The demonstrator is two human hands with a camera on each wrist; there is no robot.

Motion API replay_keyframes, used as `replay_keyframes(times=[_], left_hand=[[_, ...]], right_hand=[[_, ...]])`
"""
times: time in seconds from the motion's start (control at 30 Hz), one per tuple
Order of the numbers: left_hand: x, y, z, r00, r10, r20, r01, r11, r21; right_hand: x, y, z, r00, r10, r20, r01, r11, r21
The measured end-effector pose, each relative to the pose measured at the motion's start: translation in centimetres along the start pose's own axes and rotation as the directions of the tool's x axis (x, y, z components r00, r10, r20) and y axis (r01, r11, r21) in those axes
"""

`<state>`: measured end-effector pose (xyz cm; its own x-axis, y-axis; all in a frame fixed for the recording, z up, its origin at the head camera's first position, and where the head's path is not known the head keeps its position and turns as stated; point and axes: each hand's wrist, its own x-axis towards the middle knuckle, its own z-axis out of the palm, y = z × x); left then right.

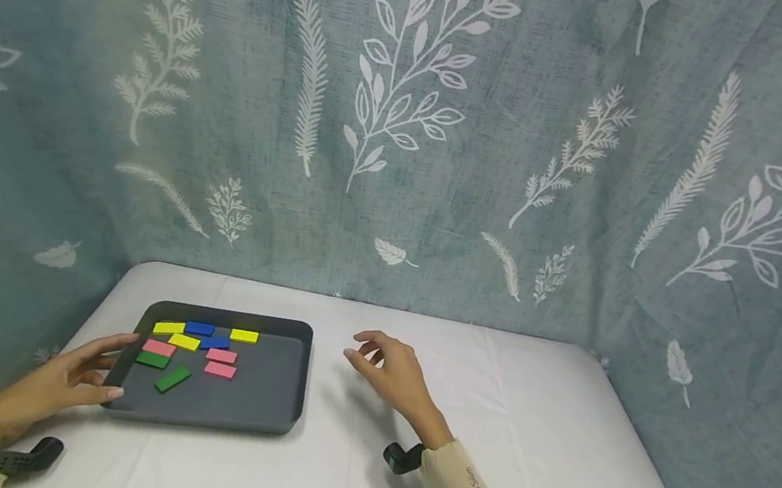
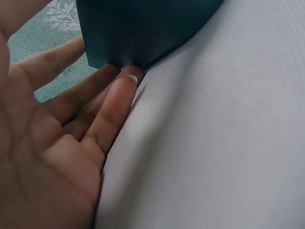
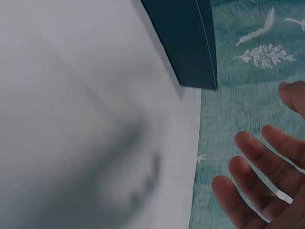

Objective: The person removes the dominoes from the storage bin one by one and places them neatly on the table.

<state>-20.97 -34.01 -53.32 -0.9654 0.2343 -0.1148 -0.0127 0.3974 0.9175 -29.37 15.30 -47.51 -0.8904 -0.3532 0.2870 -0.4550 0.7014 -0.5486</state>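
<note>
A dark grey rectangular tray (image 1: 260, 406) lies on the white-covered table, holding small flat blocks: yellow (image 1: 244, 336), blue (image 1: 200, 328), pink (image 1: 219, 370) and green (image 1: 173, 379). At its left side is my left hand (image 1: 67, 381), the thumb by the front corner and the index finger at the rim. From the left wrist, the fingers of this hand (image 2: 62, 129) reach to the tray's side wall (image 2: 138, 33), fairly straight. To the right of the tray my right hand (image 1: 394, 375) hovers over the cloth with loosely bent fingers, holding nothing; its shadow falls below.
White cloth (image 1: 559, 438) covers the table right of the tray and in front. A green curtain (image 1: 286, 135) with white leaf prints stands behind and along both sides. Each wrist bears a black camera, one at the left (image 1: 29, 456) and one at the right (image 1: 403, 457).
</note>
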Motion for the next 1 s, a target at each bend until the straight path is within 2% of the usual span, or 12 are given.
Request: replay_keyframes(times=[0.4, 0.5, 0.67, 0.87, 1.0], left_hand=[[-0.1, -0.1, -0.1, 1.000, -0.006, 0.014, 0.006, 1.000, 0.026], [0.1, -0.2, -0.1, 1.000, 0.003, 0.019, -0.003, 1.000, 0.022], [0.4, -0.2, 0.0, 1.000, -0.024, 0.014, 0.023, 0.999, 0.027], [0.6, -0.4, 0.3, 0.999, -0.052, -0.002, 0.052, 0.997, 0.050], [0.3, -0.5, 0.1, 0.999, -0.050, 0.000, 0.050, 0.998, 0.031]], right_hand=[[2.2, -3.4, 2.4, 0.992, -0.081, 0.101, 0.078, 0.996, 0.035], [2.7, -4.0, 3.3, 0.985, -0.118, 0.128, 0.116, 0.993, 0.023], [3.6, -4.9, 4.7, 0.970, -0.174, 0.171, 0.174, 0.985, 0.018], [4.3, -6.1, 6.0, 0.955, -0.202, 0.218, 0.204, 0.979, 0.012], [4.7, -6.8, 6.7, 0.944, -0.215, 0.249, 0.217, 0.976, 0.017]])
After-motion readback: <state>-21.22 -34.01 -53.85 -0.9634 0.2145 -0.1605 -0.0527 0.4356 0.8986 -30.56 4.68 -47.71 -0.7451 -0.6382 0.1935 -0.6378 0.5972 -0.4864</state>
